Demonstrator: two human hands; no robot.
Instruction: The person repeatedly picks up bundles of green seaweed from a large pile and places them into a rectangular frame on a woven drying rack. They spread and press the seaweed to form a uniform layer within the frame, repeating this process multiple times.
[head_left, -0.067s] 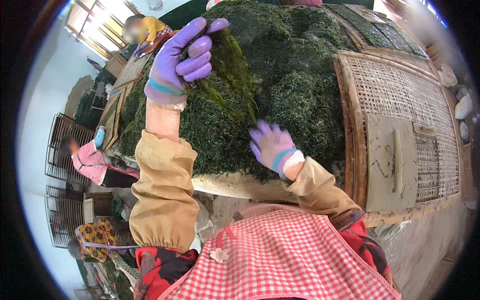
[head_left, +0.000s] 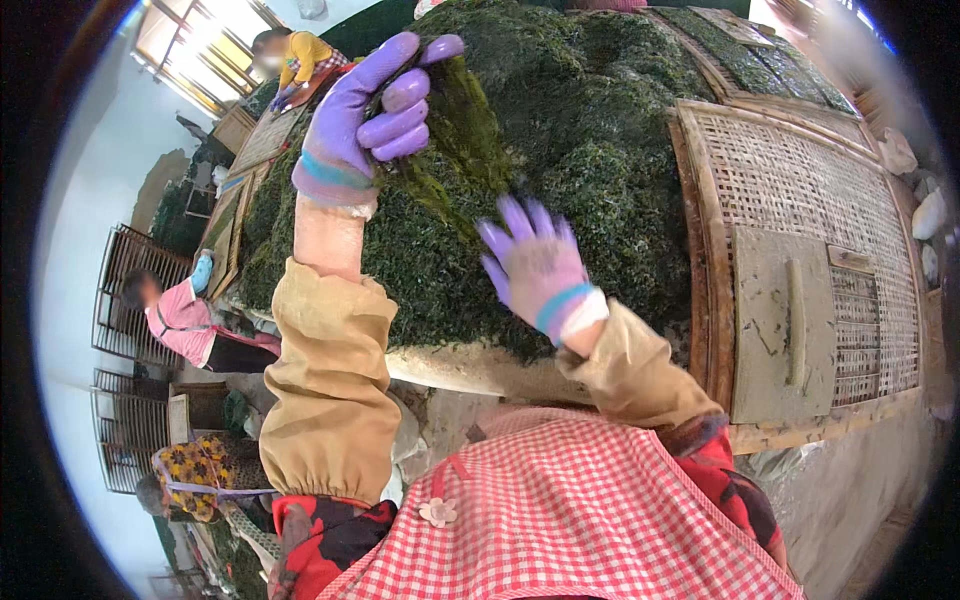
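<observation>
My left hand (head_left: 372,118), in a purple coated glove, is raised over the heap with its fingers curled round a thin olive-green sheet of seaweed (head_left: 462,140). The sheet hangs down from the fingers toward the right. Beside its lower end is my right hand (head_left: 540,262), gloved alike, fingers spread and slightly blurred, with nothing visible in it. Whether its fingertips touch the seaweed I cannot tell. Below both hands spreads a large heap of dark green seaweed (head_left: 610,190), with a pale edge (head_left: 480,368) along its near side.
On the right lies a wooden frame with woven mesh (head_left: 790,165), bearing a flat board with a handle (head_left: 775,330). Filled frames (head_left: 730,60) stand farther back. Three people work on the left: one in yellow (head_left: 305,55), one in pink (head_left: 185,325), one in a patterned top (head_left: 195,465).
My right hand has moved up and a little left, closer to the hanging seaweed. My left hand has shifted slightly right, still gripping the sheet.
</observation>
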